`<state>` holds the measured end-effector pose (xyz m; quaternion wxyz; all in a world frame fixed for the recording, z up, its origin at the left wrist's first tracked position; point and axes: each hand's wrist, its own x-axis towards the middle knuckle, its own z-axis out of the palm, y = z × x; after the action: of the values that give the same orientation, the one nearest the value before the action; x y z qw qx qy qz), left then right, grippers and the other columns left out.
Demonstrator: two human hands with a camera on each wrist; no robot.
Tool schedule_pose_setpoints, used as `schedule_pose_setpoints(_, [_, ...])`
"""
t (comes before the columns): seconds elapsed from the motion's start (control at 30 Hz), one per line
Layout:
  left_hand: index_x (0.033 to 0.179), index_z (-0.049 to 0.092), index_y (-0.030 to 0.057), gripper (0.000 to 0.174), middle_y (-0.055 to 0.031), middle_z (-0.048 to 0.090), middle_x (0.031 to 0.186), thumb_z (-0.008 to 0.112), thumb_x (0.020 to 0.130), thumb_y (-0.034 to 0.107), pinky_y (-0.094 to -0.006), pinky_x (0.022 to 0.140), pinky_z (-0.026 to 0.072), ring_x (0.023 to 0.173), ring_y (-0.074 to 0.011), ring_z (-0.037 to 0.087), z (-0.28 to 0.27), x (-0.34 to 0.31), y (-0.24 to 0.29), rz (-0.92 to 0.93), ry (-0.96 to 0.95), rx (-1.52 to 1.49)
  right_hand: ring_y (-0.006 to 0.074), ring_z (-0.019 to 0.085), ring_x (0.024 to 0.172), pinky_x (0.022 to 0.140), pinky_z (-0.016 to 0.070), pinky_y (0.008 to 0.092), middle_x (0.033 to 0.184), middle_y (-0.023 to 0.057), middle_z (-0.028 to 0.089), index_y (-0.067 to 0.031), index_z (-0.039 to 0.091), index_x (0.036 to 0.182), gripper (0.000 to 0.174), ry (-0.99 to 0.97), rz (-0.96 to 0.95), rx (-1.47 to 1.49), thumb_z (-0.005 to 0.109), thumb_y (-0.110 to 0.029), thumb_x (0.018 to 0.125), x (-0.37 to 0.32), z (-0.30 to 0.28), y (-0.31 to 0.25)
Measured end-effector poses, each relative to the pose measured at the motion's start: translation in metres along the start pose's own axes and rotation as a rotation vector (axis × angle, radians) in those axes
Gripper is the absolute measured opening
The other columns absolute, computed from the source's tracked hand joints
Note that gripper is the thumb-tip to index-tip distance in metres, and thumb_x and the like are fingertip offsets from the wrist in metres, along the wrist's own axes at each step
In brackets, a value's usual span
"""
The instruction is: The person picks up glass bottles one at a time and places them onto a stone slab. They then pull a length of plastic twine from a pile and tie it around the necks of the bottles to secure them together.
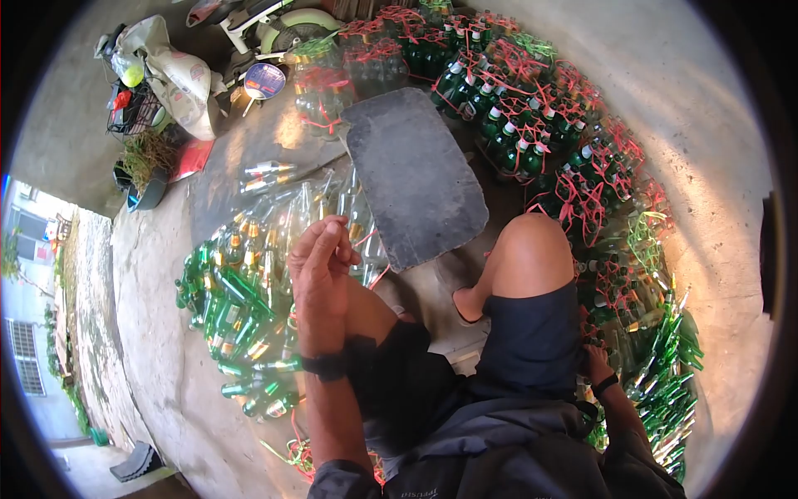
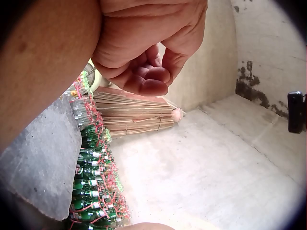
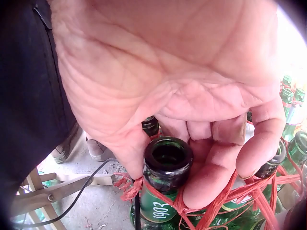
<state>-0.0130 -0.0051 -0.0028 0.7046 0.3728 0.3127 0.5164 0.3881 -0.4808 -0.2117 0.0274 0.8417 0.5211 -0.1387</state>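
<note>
Right hand [image 3: 175, 79] around one bottle [image 3: 166, 178]

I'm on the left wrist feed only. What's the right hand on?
Observer: In the right wrist view, the right hand has its thumb and fingers curled round the neck of a green bottle marked 1903.
Operator: Copy. Anything on the floor at the person's left side?
Observer: Yes. The head view shows many clear and green bottles lying there in a spread.
</note>
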Motion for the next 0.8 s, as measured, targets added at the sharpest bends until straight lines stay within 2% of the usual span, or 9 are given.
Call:
schedule_pose_setpoints(0.03, [0.108,0.069,-0.0044,0.020,0.0000,0.058,0.074,0.065,0.097,0.013,-0.0253,0.061,0.0507,0.067,-0.0073,0.053,0.000,0.000,0.000,-0.002,0.002,-0.001,0.0370,0.070,0.092,0.078,0.0539,0.0499,0.091,0.0149,0.072,-0.0129,0.069,0.097,0.020,0.045,-0.023,0.023,0.069,-0.024,0.080,0.000,-0.001,0.000])
schedule_pose_setpoints(0.17, [0.108,0.070,-0.0040,0.020,-0.0002,0.058,0.074,0.066,0.097,0.013,-0.0252,0.061,0.0506,0.067,-0.0077,0.053,0.000,0.000,0.000,-0.005,0.001,0.003,0.0371,0.070,0.090,0.076,0.0546,0.0501,0.089,0.0148,0.071,-0.0128,0.068,0.100,0.025,0.011,-0.034,0.022,0.070,-0.026,0.079,0.005,-0.014,-0.008])
schedule_pose_setpoints(0.23, [0.107,0.069,0.0003,0.019,0.0016,0.056,0.075,0.067,0.096,0.016,-0.0246,0.060,0.0391,0.069,-0.0078,0.049,0.000,0.000,-0.001,-0.006,0.016,0.035,0.0280,0.047,0.133,0.110,0.0314,0.0449,0.131,0.0094,0.054,-0.0153,0.047,0.136,0.080,-0.534,0.312,0.059,0.084,-0.023,0.066,0.013,-0.003,0.003])
schedule_pose_setpoints(0.47, [0.107,0.068,0.0001,0.019,0.0014,0.056,0.075,0.067,0.097,0.016,-0.0249,0.061,0.0412,0.068,-0.0078,0.049,0.003,-0.002,0.004,-0.017,0.020,0.039,0.0297,0.049,0.130,0.109,0.0319,0.0468,0.128,0.0105,0.055,-0.0155,0.048,0.135,0.075,-0.541,0.282,0.026,0.082,-0.023,0.068,0.014,0.001,0.005])
schedule_pose_setpoints(0.57, [0.108,0.067,0.0000,0.020,0.0019,0.054,0.075,0.067,0.097,0.017,-0.0252,0.061,0.0407,0.068,-0.0079,0.048,0.000,-0.002,0.005,-0.039,0.045,0.046,0.0315,0.050,0.128,0.110,0.0325,0.0493,0.128,0.0124,0.056,-0.0152,0.050,0.134,0.068,-0.625,0.350,-0.044,0.079,-0.021,0.072,0.017,-0.001,0.002])
schedule_pose_setpoints(0.63, [0.109,0.066,0.0004,0.021,0.0023,0.053,0.075,0.066,0.097,0.018,-0.0252,0.060,0.0395,0.067,-0.0079,0.047,-0.002,-0.003,0.008,0.007,0.072,0.026,0.0334,0.049,0.130,0.112,0.0323,0.0498,0.130,0.0122,0.058,-0.0129,0.052,0.136,0.064,-0.395,0.279,0.025,0.074,-0.017,0.076,0.011,0.002,0.007])
schedule_pose_setpoints(0.73, [0.111,0.065,0.0026,0.022,0.0036,0.051,0.077,0.065,0.098,0.020,-0.0245,0.062,0.0398,0.070,-0.0078,0.045,-0.011,-0.015,0.022,0.012,0.105,-0.011,0.0356,0.044,0.136,0.116,0.0297,0.0506,0.139,0.0122,0.056,-0.0102,0.052,0.138,0.063,-0.569,0.325,0.075,0.072,-0.018,0.079,0.019,-0.043,-0.028])
schedule_pose_setpoints(0.77, [0.111,0.065,0.0036,0.021,0.0041,0.050,0.077,0.065,0.098,0.021,-0.0241,0.063,0.0397,0.071,-0.0077,0.044,-0.016,-0.018,0.025,0.025,0.108,-0.057,0.0356,0.044,0.136,0.116,0.0297,0.0506,0.139,0.0122,0.056,-0.0102,0.052,0.138,0.063,-0.584,0.310,0.070,0.072,-0.018,0.079,0.016,-0.027,-0.014])
schedule_pose_setpoints(0.8, [0.112,0.064,0.0048,0.021,0.0048,0.049,0.078,0.065,0.098,0.020,-0.0240,0.065,0.0384,0.073,-0.0077,0.043,-0.026,-0.022,0.029,0.026,0.099,-0.064,0.0388,0.057,0.117,0.100,0.0430,0.0505,0.120,0.0162,0.064,-0.0091,0.060,0.125,0.049,-0.422,0.137,0.067,0.071,-0.021,0.079,0.009,0.004,0.020])
